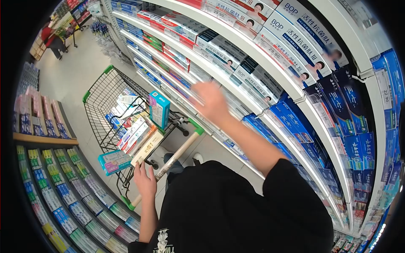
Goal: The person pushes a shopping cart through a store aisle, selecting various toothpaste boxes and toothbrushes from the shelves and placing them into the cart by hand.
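Far aisle: a person in a red top [52,40] stood beside a distant cart [71,30], dark trousers below.
Floor: pale tiles [74,63] ran up the aisle.
Left ledge: a wood-coloured ledge [46,138] carried upright pink-and-white boxes [41,113].
Lower left: a rack [75,152] held rows of small packs [63,189], green, blue, white and yellow.
Right edge: a price tag [384,90] marked 22.90 showed against blue boxes [393,74].

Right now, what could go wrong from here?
The teal rectangular box jutting past the green-cornered wire cart near the left hand could snag or tip out. That hand appears off the pale bar handle, so the cart might roll. The blurred right hand, close to the white shelf edge, could bump it.
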A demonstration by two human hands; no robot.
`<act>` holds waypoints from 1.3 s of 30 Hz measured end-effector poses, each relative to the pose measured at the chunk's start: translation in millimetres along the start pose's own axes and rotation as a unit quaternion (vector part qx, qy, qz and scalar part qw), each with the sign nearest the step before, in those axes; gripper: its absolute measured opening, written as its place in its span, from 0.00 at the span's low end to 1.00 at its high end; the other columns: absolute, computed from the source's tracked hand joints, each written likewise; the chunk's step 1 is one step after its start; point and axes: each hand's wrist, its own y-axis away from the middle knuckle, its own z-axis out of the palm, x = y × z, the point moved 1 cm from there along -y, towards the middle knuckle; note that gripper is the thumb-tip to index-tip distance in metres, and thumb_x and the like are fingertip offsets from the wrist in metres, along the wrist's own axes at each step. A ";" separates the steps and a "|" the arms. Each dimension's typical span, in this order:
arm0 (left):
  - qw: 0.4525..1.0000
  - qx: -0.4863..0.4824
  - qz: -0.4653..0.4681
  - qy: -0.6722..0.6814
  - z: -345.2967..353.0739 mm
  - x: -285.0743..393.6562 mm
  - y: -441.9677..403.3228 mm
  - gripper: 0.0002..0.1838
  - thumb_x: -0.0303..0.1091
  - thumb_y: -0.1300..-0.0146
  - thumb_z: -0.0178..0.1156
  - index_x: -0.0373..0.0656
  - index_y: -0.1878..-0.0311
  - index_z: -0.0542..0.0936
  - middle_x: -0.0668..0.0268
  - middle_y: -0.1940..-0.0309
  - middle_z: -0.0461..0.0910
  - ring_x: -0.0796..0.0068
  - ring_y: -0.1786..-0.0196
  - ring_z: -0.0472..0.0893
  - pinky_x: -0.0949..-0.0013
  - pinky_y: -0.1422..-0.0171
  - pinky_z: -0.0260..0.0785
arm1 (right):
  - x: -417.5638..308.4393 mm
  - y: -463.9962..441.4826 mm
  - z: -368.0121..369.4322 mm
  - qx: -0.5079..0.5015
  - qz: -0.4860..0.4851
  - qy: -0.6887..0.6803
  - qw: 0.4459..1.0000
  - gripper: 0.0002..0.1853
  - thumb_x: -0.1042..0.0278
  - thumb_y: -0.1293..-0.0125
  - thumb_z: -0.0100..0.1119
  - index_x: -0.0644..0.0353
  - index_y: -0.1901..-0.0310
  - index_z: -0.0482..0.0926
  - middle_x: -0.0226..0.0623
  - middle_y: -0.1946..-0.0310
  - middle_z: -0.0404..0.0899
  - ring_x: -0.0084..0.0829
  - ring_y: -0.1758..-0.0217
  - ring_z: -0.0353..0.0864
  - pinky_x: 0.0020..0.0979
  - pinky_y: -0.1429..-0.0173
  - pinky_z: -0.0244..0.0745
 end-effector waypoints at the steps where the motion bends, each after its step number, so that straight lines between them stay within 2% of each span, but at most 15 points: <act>1: 1.000 0.014 0.011 -0.006 -2.0 5.6 4.6 0.26 0.46 0.21 0.59 0.38 0.30 0.78 0.46 0.27 0.74 0.44 0.24 0.71 0.47 0.20 0.61 | 19.9 -18.2 -22.5 -0.016 0.040 0.050 0.998 0.24 0.58 0.34 0.74 0.61 0.41 0.81 0.45 0.41 0.83 0.49 0.42 0.84 0.49 0.32 0.75; 3: 0.998 0.041 0.031 -0.018 -5.0 15.5 10.9 0.25 0.47 0.23 0.60 0.39 0.33 0.80 0.48 0.29 0.76 0.46 0.26 0.72 0.48 0.21 0.62 | 44.2 -55.2 -66.8 -0.066 0.078 0.197 0.975 0.39 0.49 0.35 0.75 0.63 0.29 0.73 0.52 0.31 0.76 0.51 0.31 0.78 0.48 0.25 0.71; 4: 0.999 0.043 0.028 -0.015 -4.7 19.0 14.5 0.24 0.47 0.23 0.61 0.40 0.35 0.81 0.49 0.30 0.77 0.46 0.27 0.73 0.48 0.22 0.63 | 46.7 -76.8 -82.2 -0.160 0.217 0.176 0.947 0.47 0.43 0.37 0.75 0.65 0.25 0.67 0.56 0.27 0.71 0.53 0.25 0.72 0.46 0.21 0.67; 5: 0.999 0.045 0.025 -0.011 -3.3 22.0 16.9 0.23 0.46 0.24 0.62 0.40 0.36 0.82 0.50 0.31 0.77 0.47 0.28 0.73 0.48 0.22 0.63 | 51.9 -91.8 -92.4 -0.249 0.349 0.150 0.891 0.56 0.37 0.38 0.75 0.67 0.20 0.61 0.60 0.24 0.67 0.54 0.19 0.66 0.45 0.17 0.62; 8: 0.998 0.055 0.025 0.002 1.1 28.3 25.4 0.20 0.46 0.26 0.63 0.41 0.42 0.83 0.52 0.36 0.81 0.48 0.31 0.75 0.49 0.26 0.66 | 112.0 -92.4 -81.3 -0.253 0.270 0.170 0.914 0.65 0.29 0.42 0.74 0.70 0.18 0.54 0.65 0.20 0.60 0.56 0.14 0.56 0.41 0.13 0.55; 9: 0.998 0.052 0.025 0.003 1.9 29.6 27.9 0.19 0.46 0.26 0.63 0.41 0.42 0.84 0.52 0.37 0.81 0.48 0.31 0.76 0.49 0.27 0.66 | 112.5 -91.1 -78.5 -0.230 0.259 0.198 0.917 0.59 0.32 0.40 0.75 0.72 0.21 0.62 0.62 0.23 0.67 0.54 0.20 0.67 0.42 0.17 0.63; 12: 0.999 0.050 0.020 0.003 0.1 33.9 34.0 0.18 0.46 0.26 0.63 0.42 0.45 0.85 0.52 0.37 0.82 0.48 0.33 0.76 0.49 0.29 0.68 | 121.5 -101.7 -76.9 -0.305 0.279 0.227 0.882 0.66 0.29 0.43 0.75 0.71 0.18 0.55 0.63 0.18 0.58 0.54 0.14 0.57 0.41 0.12 0.55; 19: 0.998 0.063 0.025 0.007 -2.0 36.5 40.9 0.17 0.44 0.27 0.63 0.41 0.47 0.85 0.52 0.40 0.83 0.48 0.34 0.77 0.49 0.30 0.69 | 119.0 -91.0 -90.8 -0.244 0.276 0.237 0.899 0.63 0.31 0.45 0.78 0.69 0.19 0.61 0.61 0.20 0.62 0.53 0.15 0.61 0.39 0.13 0.57; 22: 0.997 0.076 0.032 0.008 -2.7 37.3 40.6 0.16 0.43 0.27 0.64 0.40 0.48 0.86 0.52 0.41 0.83 0.48 0.35 0.77 0.49 0.31 0.69 | 126.3 -73.7 -110.0 -0.299 0.292 0.242 0.876 0.64 0.33 0.48 0.80 0.67 0.19 0.61 0.60 0.20 0.62 0.52 0.15 0.62 0.40 0.13 0.57; 23: 0.997 0.076 0.032 0.012 -1.4 35.5 40.6 0.16 0.43 0.27 0.64 0.40 0.48 0.85 0.52 0.41 0.83 0.48 0.34 0.77 0.49 0.31 0.69 | 124.8 -64.3 -112.1 -0.280 0.273 0.274 0.879 0.65 0.33 0.50 0.82 0.66 0.19 0.59 0.59 0.20 0.62 0.52 0.16 0.62 0.40 0.13 0.57; 26: 0.996 0.078 0.032 0.018 -0.2 35.5 40.0 0.16 0.43 0.28 0.65 0.40 0.49 0.85 0.52 0.41 0.82 0.48 0.34 0.77 0.48 0.31 0.69 | 109.6 -61.1 -124.7 -0.283 0.301 0.264 0.872 0.66 0.34 0.49 0.81 0.66 0.18 0.57 0.59 0.19 0.61 0.52 0.15 0.61 0.40 0.12 0.56; 30: 0.997 0.071 0.029 0.018 -1.1 36.9 38.9 0.16 0.43 0.28 0.65 0.40 0.49 0.86 0.52 0.41 0.83 0.48 0.34 0.77 0.49 0.30 0.69 | 109.0 -57.6 -128.0 -0.279 0.272 0.264 0.882 0.63 0.31 0.44 0.77 0.66 0.18 0.58 0.61 0.20 0.62 0.53 0.16 0.61 0.42 0.14 0.59; 33: 0.997 0.065 0.025 0.012 -0.1 35.7 38.2 0.16 0.43 0.28 0.65 0.40 0.49 0.86 0.53 0.41 0.83 0.48 0.34 0.77 0.49 0.30 0.70 | 108.3 -66.1 -119.3 -0.259 0.292 0.173 0.904 0.61 0.30 0.40 0.74 0.68 0.19 0.58 0.61 0.20 0.62 0.54 0.16 0.62 0.44 0.15 0.61; 36: 0.998 0.058 0.024 0.008 -2.0 36.9 38.0 0.16 0.44 0.28 0.64 0.41 0.49 0.86 0.53 0.41 0.83 0.48 0.34 0.77 0.50 0.30 0.70 | 119.8 -77.1 -89.6 -0.200 0.291 0.153 0.923 0.57 0.32 0.37 0.72 0.68 0.20 0.61 0.61 0.20 0.62 0.56 0.18 0.63 0.46 0.16 0.62; 39: 0.998 0.063 0.026 0.010 -4.1 39.2 38.2 0.15 0.41 0.27 0.64 0.40 0.49 0.86 0.53 0.42 0.83 0.48 0.35 0.78 0.49 0.30 0.70 | 114.3 -77.1 -64.1 -0.093 0.197 0.231 0.948 0.51 0.35 0.34 0.70 0.65 0.21 0.65 0.60 0.23 0.66 0.58 0.20 0.66 0.46 0.18 0.64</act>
